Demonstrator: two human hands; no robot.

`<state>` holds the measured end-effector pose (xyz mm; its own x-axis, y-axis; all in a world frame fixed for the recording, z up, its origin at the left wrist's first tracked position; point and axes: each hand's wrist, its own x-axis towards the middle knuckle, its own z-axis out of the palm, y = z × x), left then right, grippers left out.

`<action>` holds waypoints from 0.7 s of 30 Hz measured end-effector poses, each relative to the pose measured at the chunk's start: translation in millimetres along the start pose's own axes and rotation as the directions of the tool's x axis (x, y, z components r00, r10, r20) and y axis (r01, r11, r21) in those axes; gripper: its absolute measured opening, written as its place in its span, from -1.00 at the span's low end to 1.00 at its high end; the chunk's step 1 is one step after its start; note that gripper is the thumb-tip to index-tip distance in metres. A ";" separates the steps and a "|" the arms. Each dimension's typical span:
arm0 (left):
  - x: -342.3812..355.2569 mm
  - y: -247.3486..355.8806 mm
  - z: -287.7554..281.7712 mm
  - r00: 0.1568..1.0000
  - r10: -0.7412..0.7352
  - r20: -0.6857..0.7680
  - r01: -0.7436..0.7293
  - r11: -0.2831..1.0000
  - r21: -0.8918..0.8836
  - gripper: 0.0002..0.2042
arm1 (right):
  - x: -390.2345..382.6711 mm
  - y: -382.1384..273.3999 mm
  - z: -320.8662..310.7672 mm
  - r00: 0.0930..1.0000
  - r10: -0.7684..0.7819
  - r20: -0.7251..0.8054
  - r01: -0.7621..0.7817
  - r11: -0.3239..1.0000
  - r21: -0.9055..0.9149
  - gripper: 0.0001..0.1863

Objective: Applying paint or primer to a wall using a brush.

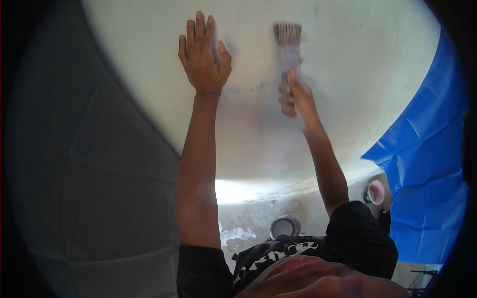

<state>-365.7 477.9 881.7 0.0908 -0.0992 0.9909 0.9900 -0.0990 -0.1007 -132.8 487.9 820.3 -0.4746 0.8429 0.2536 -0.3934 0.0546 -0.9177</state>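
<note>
Here's the flat paintbrush, bristles pointing out beyond the fingers of the right hand, and they're curled snugly round its handle with the thumb laid along it! Across to their left, the left hand holds nothing, fingers straight and slightly spread over the pale wall; well below both sets of fingers sit a dark-rimmed tub and a pink pot, blue tarpaulin far out right.
</note>
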 end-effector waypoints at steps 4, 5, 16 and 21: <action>3.1 5.9 3.6 1.000 0.005 0.010 -0.004 0.999 -0.038 -0.47 | -57.0 177.3 -60.2 0.989 -0.055 -0.137 0.011 0.953 -0.302 -0.39; 4.1 6.8 6.1 1.000 -0.004 0.012 0.005 0.999 -0.042 -0.47 | -74.0 217.3 -75.7 0.992 0.073 -0.103 -0.099 0.956 -0.277 -0.48; 1.2 6.8 -1.3 0.994 0.036 0.099 -0.044 0.996 0.084 -0.48 | -7.9 12.4 -47.4 0.996 0.080 0.041 -0.086 0.982 0.165 -0.48; 0.7 9.6 -0.5 0.992 0.058 0.109 -0.071 0.990 0.119 -0.49 | -51.2 142.7 -73.9 0.964 0.255 -0.079 -0.246 0.963 0.105 -0.41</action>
<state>-356.2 476.4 881.5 0.1589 0.0039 0.9873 0.9869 0.0272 -0.1589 -106.4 492.1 653.8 -0.4953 0.8686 -0.0140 -0.3450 -0.2115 -0.9145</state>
